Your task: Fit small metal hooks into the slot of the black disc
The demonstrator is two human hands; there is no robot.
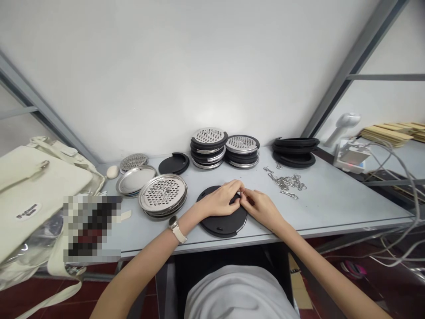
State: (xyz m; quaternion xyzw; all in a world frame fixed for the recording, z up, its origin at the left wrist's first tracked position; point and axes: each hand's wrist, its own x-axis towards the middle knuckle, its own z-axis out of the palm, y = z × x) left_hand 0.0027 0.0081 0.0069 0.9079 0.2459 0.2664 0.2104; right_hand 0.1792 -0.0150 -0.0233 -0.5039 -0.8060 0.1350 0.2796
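Note:
A round black disc [219, 224] lies flat on the table in front of me, with small slots and a bit of shiny metal along its right edge. My left hand [226, 198] rests over the disc, its fingers bent and closed toward the upper right rim. Just beside it, my right hand [260, 206] pinches at the same rim, and the fingertips of both hands meet. Whatever is between the fingertips is too small and covered to name. To the right lies a loose pile of small metal clips [288, 182].
Perforated metal grater discs [166, 192] are stacked at left, beside a plain metal disc [136, 179]. Assembled stacks [208, 148] and black rings [295, 153] stand along the wall. A cream bag [43, 186] occupies the left side; a handheld scanner [343, 126] and cables are at right.

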